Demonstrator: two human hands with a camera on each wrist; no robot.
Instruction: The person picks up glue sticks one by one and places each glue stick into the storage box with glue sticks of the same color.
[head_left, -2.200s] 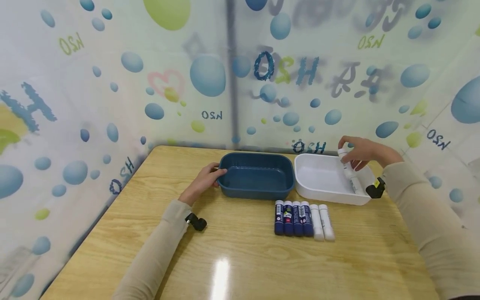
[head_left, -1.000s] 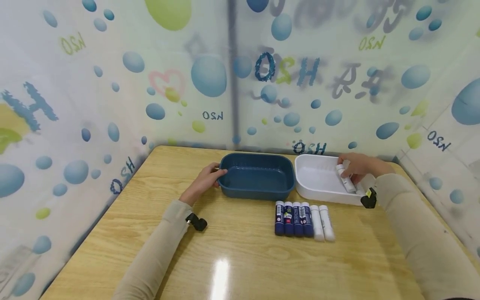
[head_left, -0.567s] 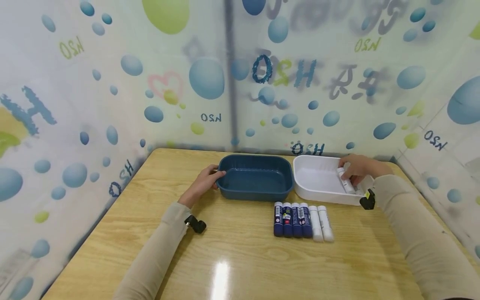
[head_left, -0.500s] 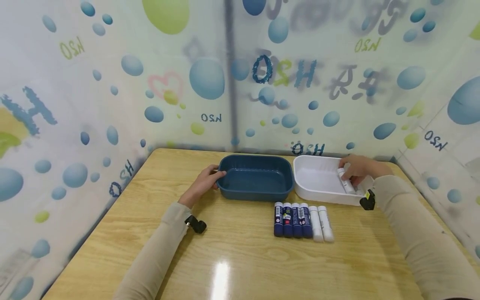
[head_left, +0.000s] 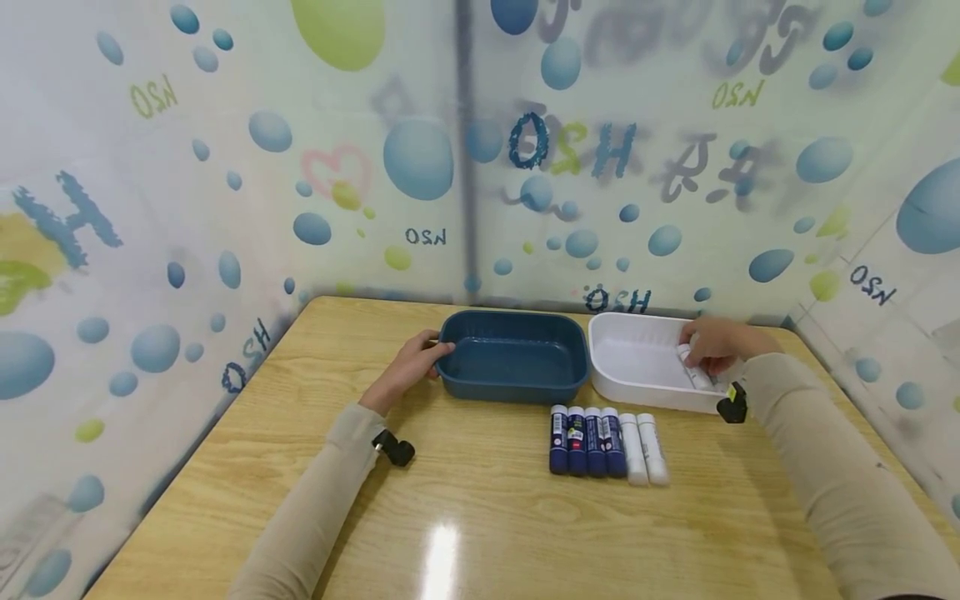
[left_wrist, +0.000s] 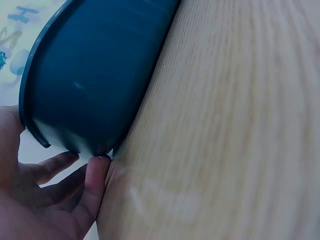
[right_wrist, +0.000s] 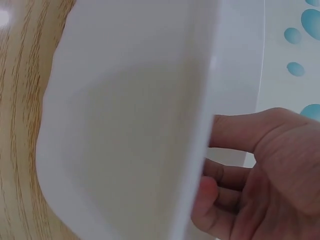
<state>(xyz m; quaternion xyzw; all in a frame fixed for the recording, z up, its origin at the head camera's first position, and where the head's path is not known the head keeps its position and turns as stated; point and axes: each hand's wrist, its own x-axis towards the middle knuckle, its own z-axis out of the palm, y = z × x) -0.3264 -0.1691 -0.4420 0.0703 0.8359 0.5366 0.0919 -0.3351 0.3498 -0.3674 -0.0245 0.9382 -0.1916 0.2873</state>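
Note:
My left hand (head_left: 410, 364) grips the left end of a dark blue tray (head_left: 517, 392), thumb over the rim. In the left wrist view its fingers (left_wrist: 95, 180) touch the tray's outer end wall. My right hand (head_left: 720, 343) reaches into the right end of a white tray (head_left: 652, 393) and holds a white glue stick (head_left: 696, 375) slanting there. The right wrist view shows the fingers curled behind the tray wall (right_wrist: 135, 125), which hides the stick. In front of the trays lie several blue glue sticks (head_left: 587, 446) and two white glue sticks (head_left: 643, 450), side by side.
Both trays stand side by side near the back edge of the wooden table (head_left: 480, 525). Behind it hangs a patterned curtain (head_left: 337, 275) with blue and green spots. Black wrist cameras (head_left: 394, 450) sit on both sleeves.
My right hand has gone down into the white tray, lowering the white glue stick from above the rim, and moved slightly toward me. My left hand has stayed on the blue tray.

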